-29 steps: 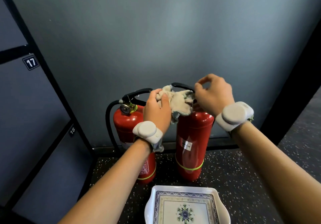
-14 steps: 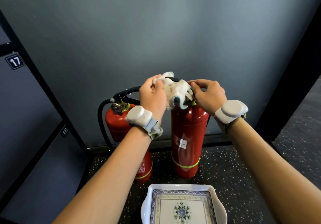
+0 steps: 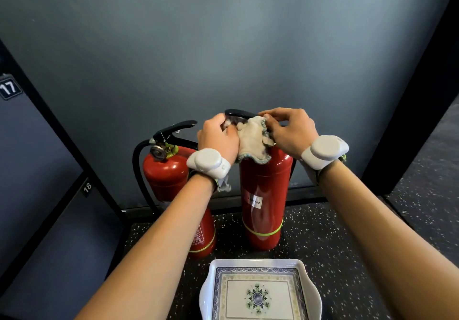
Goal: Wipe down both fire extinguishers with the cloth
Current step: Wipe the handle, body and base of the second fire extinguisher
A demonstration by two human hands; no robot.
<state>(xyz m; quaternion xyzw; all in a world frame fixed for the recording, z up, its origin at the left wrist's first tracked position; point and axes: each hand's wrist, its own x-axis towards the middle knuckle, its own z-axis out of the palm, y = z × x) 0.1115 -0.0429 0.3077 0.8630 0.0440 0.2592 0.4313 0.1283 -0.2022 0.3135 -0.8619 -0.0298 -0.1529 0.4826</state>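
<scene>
The cloth [image 3: 253, 143] is held bunched between both grips: the left grip [image 3: 218, 138] is curled round its left side, and its upper right edge is pinched by the right grip [image 3: 290, 133]. It is pressed over the valve head of the right fire extinguisher [image 3: 263, 195], just under the black lever [image 3: 238, 114], with its frilled hem draped on the red shoulder.

The work is judged to be at the top of this cylinder. Its body below and the whole left fire extinguisher [image 3: 164, 170] appear left to be wiped, though no cleaned area can be told apart.

The cloth is seen as soft, off-white and crumpled, with a bluish-grey stitched edge. Both cylinders are of glossy red painted metal, round-shouldered, with a yellow-green band near the base. A round gauge [image 3: 157, 151] and a black hose [image 3: 134, 163] are carried by the left one, a white label by the right. A glazed, patterned rectangular tray [image 3: 255, 262] lies on the dark speckled floor [image 3: 323, 233] in front.
</scene>
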